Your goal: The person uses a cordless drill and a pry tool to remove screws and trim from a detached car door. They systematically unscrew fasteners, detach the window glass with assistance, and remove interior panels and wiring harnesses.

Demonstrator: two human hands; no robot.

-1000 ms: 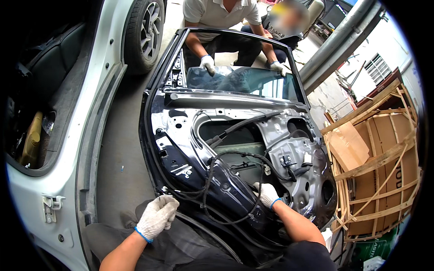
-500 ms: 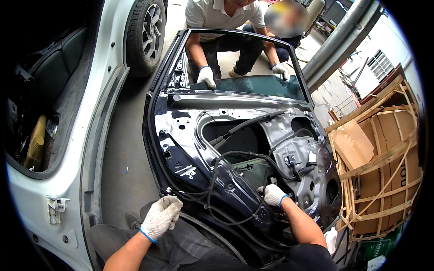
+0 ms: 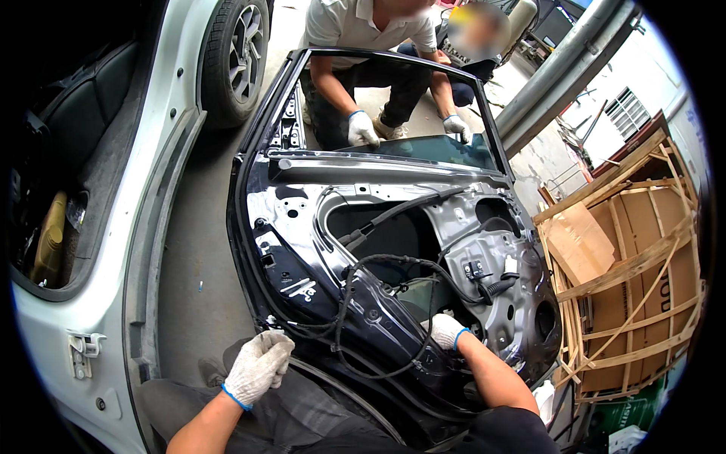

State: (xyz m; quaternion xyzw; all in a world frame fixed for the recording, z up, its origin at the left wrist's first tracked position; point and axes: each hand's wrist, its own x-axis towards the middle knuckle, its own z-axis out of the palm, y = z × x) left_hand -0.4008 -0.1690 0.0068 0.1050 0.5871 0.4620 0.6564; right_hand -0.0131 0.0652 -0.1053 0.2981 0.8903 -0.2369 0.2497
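Concrete workshop floor (image 3: 204,250) runs under everything, with a white car body (image 3: 98,333) along the left, its door opening bare and a rear wheel (image 3: 234,53) at the top. Just right of that, near the lower edge, the person's left hand (image 3: 259,367) in a white knit glove is curled into a loose fist at the lower front corner of the dark, stripped car door (image 3: 302,250), fingers closed about what looks like a black rubber seal strip (image 3: 340,393); whether the strip is truly pinched I cannot tell for sure. The forearm comes up from the bottom edge, wrist fairly straight. The door lies tilted across the person's lap, its inner panel up, a black wiring harness (image 3: 378,303) looping over it. Further right, the right hand (image 3: 445,331), also gloved, reaches into the panel below the window mechanism, fingers bent and pressed against metal, with nothing clearly in its grip. At the top, a co-worker's gloved hands (image 3: 363,130) hold the window glass (image 3: 431,147). By my reading, the step in hand is working on the door's lower edge while the glass is steadied; the next move calls for a firm hold on the door. A wooden crate with cardboard (image 3: 628,265) stands at far right.
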